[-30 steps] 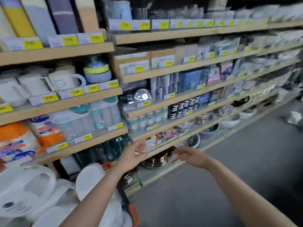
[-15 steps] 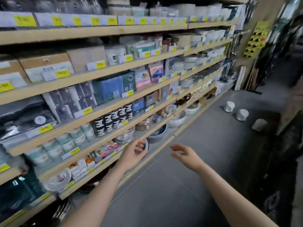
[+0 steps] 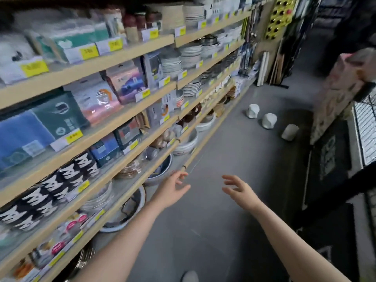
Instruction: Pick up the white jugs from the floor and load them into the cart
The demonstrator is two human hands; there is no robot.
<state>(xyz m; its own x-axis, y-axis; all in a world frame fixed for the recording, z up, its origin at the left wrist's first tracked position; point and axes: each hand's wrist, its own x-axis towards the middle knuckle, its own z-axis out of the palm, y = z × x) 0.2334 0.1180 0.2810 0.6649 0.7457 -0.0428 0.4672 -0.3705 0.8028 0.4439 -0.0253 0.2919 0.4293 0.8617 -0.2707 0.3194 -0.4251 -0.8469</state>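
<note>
Though yellow price tags [image 3: 89, 53] line every shelf [image 3: 126, 51] edge, motion blur leaves their figures and the package labels unreadable. Black boxes [image 3: 61, 182] with a white zigzag pattern stand on a lower shelf at the left; stacked plates [image 3: 192, 55] and bowls [image 3: 186, 143] fill the shelves farther along. Grey floor [image 3: 234, 155] runs as an open aisle between the shelving on the left and dark racks [image 3: 329, 159] on the right. Three white jugs [image 3: 269, 121] stand on that floor in a slanting row, well ahead of both hands, apart from one another; the nearest sits close to the dark rack's edge. Left hand [image 3: 173, 190] hangs just beside the lowest shelf's edge, fingers loosely spread, holding nothing. Right hand [image 3: 240, 190] floats over bare floor, fingers spread and slightly bent, also empty. No cart can be made out for certain.
</note>
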